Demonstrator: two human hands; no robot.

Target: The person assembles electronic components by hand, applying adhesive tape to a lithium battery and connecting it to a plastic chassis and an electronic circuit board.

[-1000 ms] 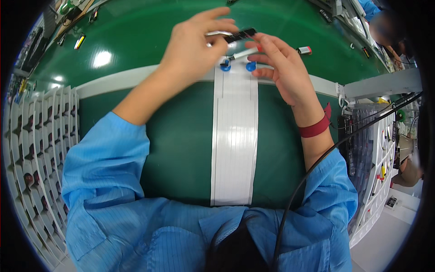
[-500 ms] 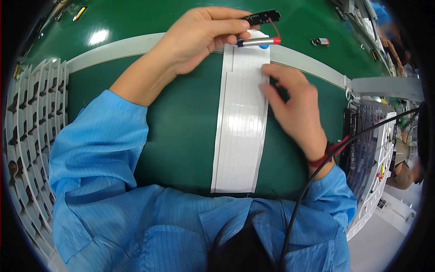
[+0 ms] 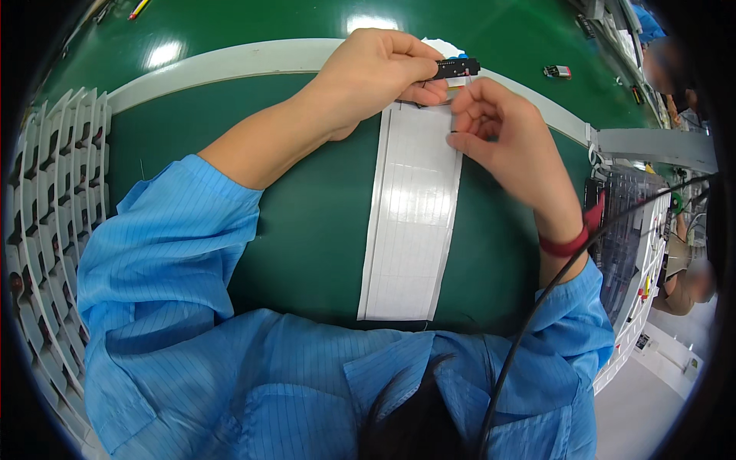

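In my left hand (image 3: pixel 376 73), thumb and fingers are closed on a narrow black circuit board (image 3: pixel 460 67). A wire at the board's right end leads down; the silver battery seen earlier is mostly hidden by the fingers. Close beside it on the right, my right hand (image 3: pixel 515 130) is bent, with thumb and finger pinched on a tiny dark piece (image 3: pixel 454 133) too small to name. Both hands hover over the top end of a long white lined sheet (image 3: pixel 410 222), which lies lengthwise in front of me.
A pale curved bar (image 3: pixel 230 70) crosses the green work surface (image 3: pixel 307 253). Beyond it lies another small board with a battery (image 3: pixel 557 71). White slotted racks (image 3: pixel 61 199) stand at left, clear plastic trays (image 3: pixel 625 230) at right. A black cable (image 3: pixel 537 295) hangs over my right arm. Another person is at far right.
My left hand has come slightly nearer and right with the board, and the battery has turned mostly out of sight. My right hand has risen toward the board, its fingers now pinched.
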